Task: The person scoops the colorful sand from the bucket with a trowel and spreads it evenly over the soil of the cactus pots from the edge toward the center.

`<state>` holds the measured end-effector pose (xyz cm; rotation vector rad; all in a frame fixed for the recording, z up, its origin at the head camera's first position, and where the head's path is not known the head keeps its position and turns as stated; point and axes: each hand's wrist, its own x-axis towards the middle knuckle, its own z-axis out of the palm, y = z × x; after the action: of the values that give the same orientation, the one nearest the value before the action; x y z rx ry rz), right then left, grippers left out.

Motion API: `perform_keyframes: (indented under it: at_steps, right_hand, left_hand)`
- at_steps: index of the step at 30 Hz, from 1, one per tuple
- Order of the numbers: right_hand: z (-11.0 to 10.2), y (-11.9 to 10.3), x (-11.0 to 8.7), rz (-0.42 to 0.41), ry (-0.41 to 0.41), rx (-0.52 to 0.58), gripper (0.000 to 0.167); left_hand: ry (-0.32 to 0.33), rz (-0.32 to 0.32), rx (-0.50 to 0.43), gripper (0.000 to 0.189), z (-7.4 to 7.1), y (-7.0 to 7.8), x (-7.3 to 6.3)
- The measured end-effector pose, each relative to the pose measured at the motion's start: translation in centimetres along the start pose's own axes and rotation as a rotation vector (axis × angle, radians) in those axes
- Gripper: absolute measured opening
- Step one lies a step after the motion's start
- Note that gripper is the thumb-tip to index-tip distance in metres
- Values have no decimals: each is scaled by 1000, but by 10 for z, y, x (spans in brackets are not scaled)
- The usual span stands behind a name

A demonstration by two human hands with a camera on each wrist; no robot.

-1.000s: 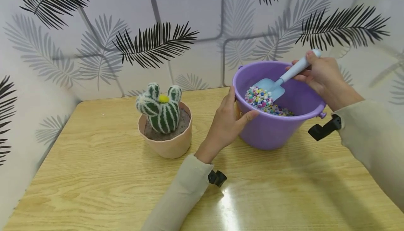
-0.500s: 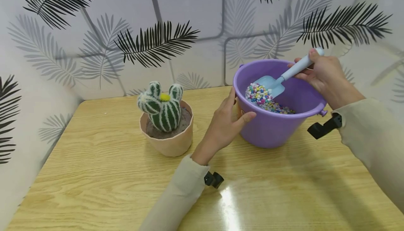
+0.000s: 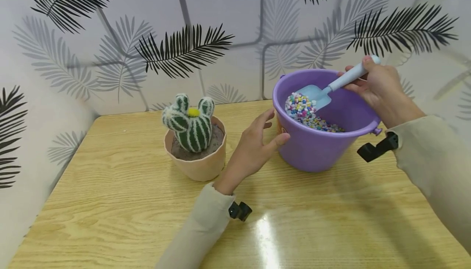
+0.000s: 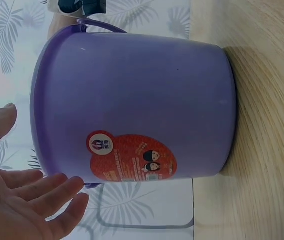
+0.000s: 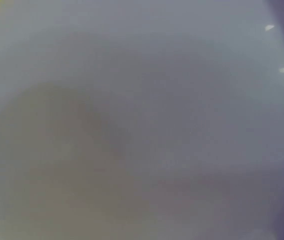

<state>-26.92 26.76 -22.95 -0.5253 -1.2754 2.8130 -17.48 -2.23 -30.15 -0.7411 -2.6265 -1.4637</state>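
Note:
My right hand (image 3: 384,87) grips the handle of a light blue toy shovel (image 3: 347,76) over the purple bucket (image 3: 310,150). Small multicoloured beads (image 3: 299,104) heap on the shovel's blade, inside the bucket's mouth, and more loose beads lie below it. To the left of the bucket is my left hand (image 3: 252,146), fingers spread and loosely bent, holding nothing. In the left wrist view its fingers (image 4: 56,195) are near the bucket's rim; whether they touch it I cannot tell. The right wrist view is a blur, too close to make out the hand.
A knitted green-and-white cactus (image 3: 196,134) stands in a peach pot (image 3: 198,169) left of the bucket, close to my left forearm. Behind the wooden table (image 3: 121,203) rises a leaf-patterned wall covering (image 3: 232,68). The bucket carries a red sticker (image 4: 131,160).
My left hand has let go of the bucket's rim and moved left and slightly down. The shovel with its beads has risen slightly inside the bucket.

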Motion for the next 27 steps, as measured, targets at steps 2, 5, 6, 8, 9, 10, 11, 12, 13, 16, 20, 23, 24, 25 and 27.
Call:
perform_keyframes:
  at_steps: [2, 5, 6, 8, 9, 10, 11, 12, 13, 16, 20, 23, 24, 25, 27]
  right_hand:
    - [0, 0, -2, 4, 3, 31, 21]
    - [0, -1, -4, 8, 14, 81, 18]
    - [0, -2, -5, 9, 16, 92, 18]
    - [0, -2, -6, 9, 15, 112, 18]
    - [1, -3, -7, 8, 17, 118, 18]
    - [1, -3, -7, 7, 17, 124, 18]
    - [1, -3, -7, 4, 17, 129, 18]
    - [1, -3, -7, 0, 17, 136, 18]
    - [2, -2, -7, -3, 18, 142, 18]
    - [2, -2, -8, -16, 22, 154, 17]
    - [3, -1, -10, -25, 26, 166, 17]
    - [5, 0, -11, -31, 27, 179, 16]
    - [5, 0, -11, -31, 25, 186, 16]
    - [6, 0, -12, -31, 23, 194, 16]
    - [7, 0, -12, -30, 21, 205, 16]
  left_hand:
    - [-5, -6, 3, 68, -3, -1, -2]
    - [1, -9, 17, 64, -7, -1, -5]
    - [5, -6, 22, 63, -9, -1, -6]
    - [14, 0, 36, 61, -12, -2, -10]
    - [14, 3, 42, 61, -13, -2, -12]
    - [12, 4, 47, 61, -14, -2, -14]
    - [9, 6, 51, 61, -14, -2, -15]
    - [3, 4, 53, 61, -15, -3, -17]
    - [-4, 0, 56, 61, -15, -4, -20]
    - [-23, -13, 58, 61, -15, -6, -26]
    - [-13, -33, 82, 59, -18, -9, -35]
    - [5, -41, 94, 57, -23, -10, -43]
    - [13, -35, 93, 57, -25, -11, -45]
    - [23, -30, 93, 56, -28, -12, -47]
    - [42, -26, 93, 53, -32, -13, -52]
